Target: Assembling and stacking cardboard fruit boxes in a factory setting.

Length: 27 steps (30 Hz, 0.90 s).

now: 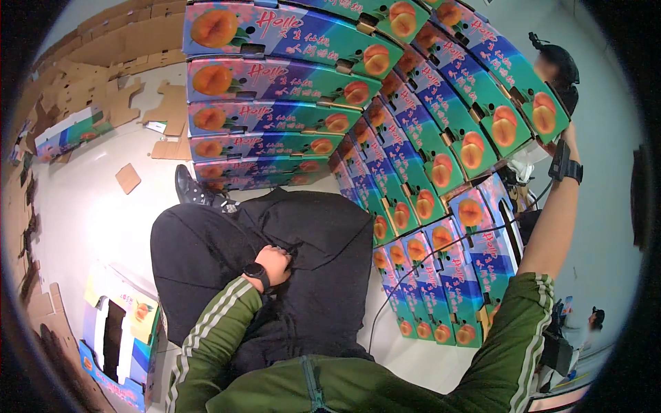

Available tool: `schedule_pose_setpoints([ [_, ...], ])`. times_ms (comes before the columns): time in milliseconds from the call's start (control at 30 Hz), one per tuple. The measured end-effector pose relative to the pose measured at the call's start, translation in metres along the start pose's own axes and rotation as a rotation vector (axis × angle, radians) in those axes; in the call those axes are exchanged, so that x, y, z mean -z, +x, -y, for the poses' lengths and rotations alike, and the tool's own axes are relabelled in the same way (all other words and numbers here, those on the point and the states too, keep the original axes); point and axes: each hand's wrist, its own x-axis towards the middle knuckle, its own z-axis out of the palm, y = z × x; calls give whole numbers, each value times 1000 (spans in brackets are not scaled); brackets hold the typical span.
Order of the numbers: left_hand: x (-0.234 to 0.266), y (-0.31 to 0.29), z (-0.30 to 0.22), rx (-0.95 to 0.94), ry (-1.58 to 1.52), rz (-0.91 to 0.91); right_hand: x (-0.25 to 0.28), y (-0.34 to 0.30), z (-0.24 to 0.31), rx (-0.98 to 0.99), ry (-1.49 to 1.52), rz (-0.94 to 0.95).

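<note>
My left hand (275,264), with a black watch on its wrist, rests on my dark trousers (323,261) with its fingers curled in. Whatever lies under those fingers, if anything, is hidden. My right hand (569,133) is raised far out to the right, at the outer edge of a green and blue fruit carton (533,103) with peaches printed on it. Its fingers are mostly hidden at that edge. A black device (566,165) is strapped to the right wrist, and a thin black cable (434,253) runs from near it to my lap.
A tall stack of fruit cartons (275,79) rises ahead, meeting another row at right. More cartons (441,282) stand lower right. An opened carton (148,344) sits at lower left. Flattened cardboard (103,48) lines the left side. A person (556,65) stands beyond the cartons.
</note>
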Motion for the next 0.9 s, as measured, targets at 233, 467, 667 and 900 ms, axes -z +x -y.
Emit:
schedule_pose_setpoints([
  [233, 1, -1, -1, -2, 0, -8, 2, 18, 1, 59, -50, -33],
  [467, 5, -3, 0, 9, -2, -8, 34, 93, -22, 167, -168, -21],
  [667, 4, -9, 0, 20, -4, -14, 47, 64, 43, 712, -1824, -204],
  [900, 5, -2, -3, 40, 14, 46, -129, -211, 85, 1329, -925, 124],
])
